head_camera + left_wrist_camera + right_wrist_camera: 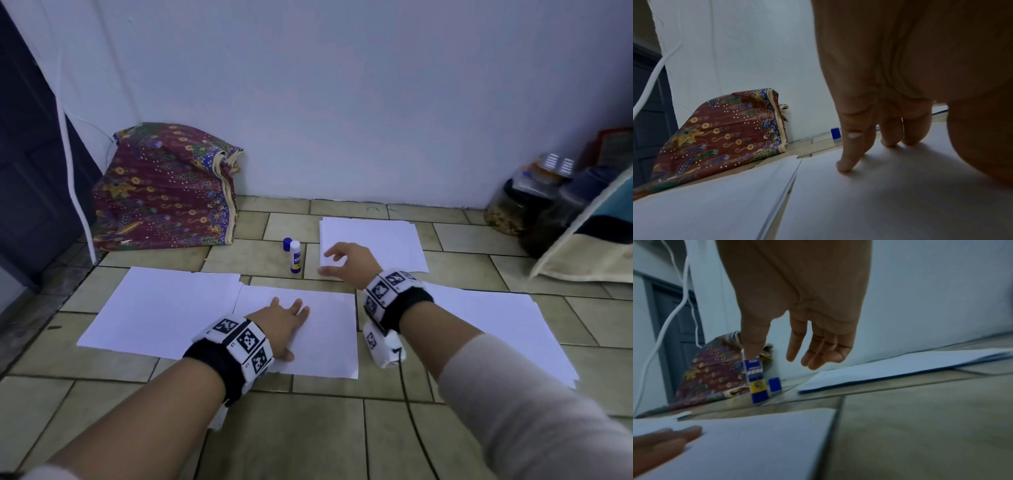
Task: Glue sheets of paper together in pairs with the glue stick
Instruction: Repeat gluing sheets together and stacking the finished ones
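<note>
Glue stick [295, 256] label writing unreadable

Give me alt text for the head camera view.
Left hand presses flat on a paper sheet on the tiled floor, while the right hand reaches open toward an upright, uncapped glue stick between paper stacks.

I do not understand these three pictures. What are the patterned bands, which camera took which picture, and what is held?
No machine here: a person works on a tiled floor. The patterned bands are worn on the wrists. One picture comes from a head camera; the others look along each hand. The left hand presses flat on the middle paper sheet. The right hand hovers open over the far paper stack, holding nothing. The glue stick stands uncapped beside its blue cap.
</note>
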The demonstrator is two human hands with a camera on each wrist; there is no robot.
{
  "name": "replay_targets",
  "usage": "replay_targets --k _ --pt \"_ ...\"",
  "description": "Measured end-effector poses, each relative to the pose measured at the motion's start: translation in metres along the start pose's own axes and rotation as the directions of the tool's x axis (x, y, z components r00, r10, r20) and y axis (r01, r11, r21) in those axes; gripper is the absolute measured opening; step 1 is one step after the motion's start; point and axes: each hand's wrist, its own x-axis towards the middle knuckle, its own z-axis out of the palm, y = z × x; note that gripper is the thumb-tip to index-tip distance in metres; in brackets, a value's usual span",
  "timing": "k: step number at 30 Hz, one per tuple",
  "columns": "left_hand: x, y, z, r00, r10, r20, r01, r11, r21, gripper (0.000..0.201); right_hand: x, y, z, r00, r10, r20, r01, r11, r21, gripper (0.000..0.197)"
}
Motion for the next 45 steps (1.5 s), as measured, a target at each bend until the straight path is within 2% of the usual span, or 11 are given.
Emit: replay_targets --k 5,10,12,15,18,20,24,26,33,38,45 --pt "0.002 -0.002 0.002 1.000 0.006 0.017 -0.006 1.000 -0.002 0.090 0.029 -0.030 0.021 0.999 -0.028 0.022 0.028 1.000 -0.004 0.050" --pt "0.006 -0.001 0.004 0.998 -0.005 0.058 0.005 1.000 -0.002 0.090 0.041 -0.040 0.026 0.999 0.033 0.000 -0.033 0.999 -0.004 0.023" --pt "0.004 -0.002 0.003 0.999 0.005 0.039 -0.005 1.000 -0.015 0.090 0.037 -0.037 0.021 0.999 0.034 0.001 -0.034 0.998 0.055 0.015" --pt "-0.001 -0.006 0.002 1.000 0.025 -0.013 -0.024 1.000 0.014 0.089 0.021 -0.024 0.006 0.996 0.043 0.081 -0.059 0.978 0.201 0.010" --pt "-0.001 -0.004 0.003 0.995 0.017 -0.095 -0.008 0.996 0.088 0.087 0.005 -0.003 -0.013 0.992 0.022 0.123 -0.035 0.994 0.108 0.019" --pt "0.001 0.000 0.003 0.990 0.018 -0.143 -0.004 0.995 0.098 0.088 -0.004 0.009 -0.022 0.997 0.017 0.080 -0.020 0.999 0.041 0.021" --pt "0.004 0.004 -0.005 0.979 0.033 -0.201 -0.018 0.997 0.080 0.075 -0.017 0.025 -0.029 0.994 0.075 -0.077 -0.067 0.993 0.093 0.020" --pt "0.007 0.006 -0.007 0.968 0.040 -0.248 -0.019 0.996 0.085 0.072 -0.022 0.027 -0.027 0.990 0.087 -0.108 -0.076 0.992 0.103 0.018" --pt "0.024 0.010 -0.004 0.951 0.027 -0.308 -0.017 0.999 0.036 0.095 -0.025 0.018 -0.009 0.990 0.022 -0.138 -0.005 0.992 0.122 0.025" --pt "0.039 0.006 -0.010 0.973 0.022 -0.230 -0.004 0.997 0.080 0.109 -0.013 0.008 0.005 0.992 0.009 -0.126 -0.013 0.999 -0.031 0.026" --pt "0.039 0.020 -0.021 0.973 -0.006 -0.230 0.051 0.980 0.194 0.093 -0.004 -0.007 0.004 0.997 -0.045 -0.065 0.029 0.972 -0.232 0.023"
